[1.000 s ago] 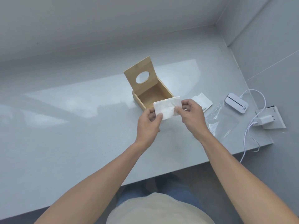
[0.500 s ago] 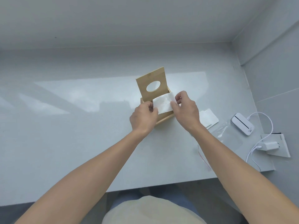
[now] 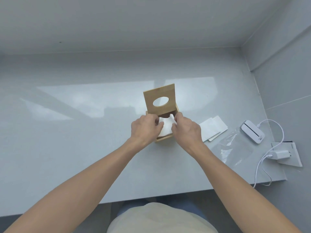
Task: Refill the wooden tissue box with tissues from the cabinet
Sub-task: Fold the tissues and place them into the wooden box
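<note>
The wooden tissue box (image 3: 164, 139) stands in the middle of the grey counter (image 3: 84, 140), its hinged lid (image 3: 159, 98) with an oval hole raised upright at the back. A white stack of tissues (image 3: 166, 127) lies partly inside the box opening. My left hand (image 3: 144, 128) grips the stack's left edge and my right hand (image 3: 186, 128) grips its right edge, both over the box. The box's inside is mostly hidden by the tissues and my hands.
To the right of the box lie a few white flat packets (image 3: 213, 127), a clear plastic wrapper (image 3: 234, 148), a small white device (image 3: 253, 133) with a cable, and a white charger (image 3: 280, 154) on a card. Walls bound the counter at the back and right.
Both hands carried the tissue stack forward and lowered it from above the counter's near side into the open box. The camera view shifted so the box sits more central.
</note>
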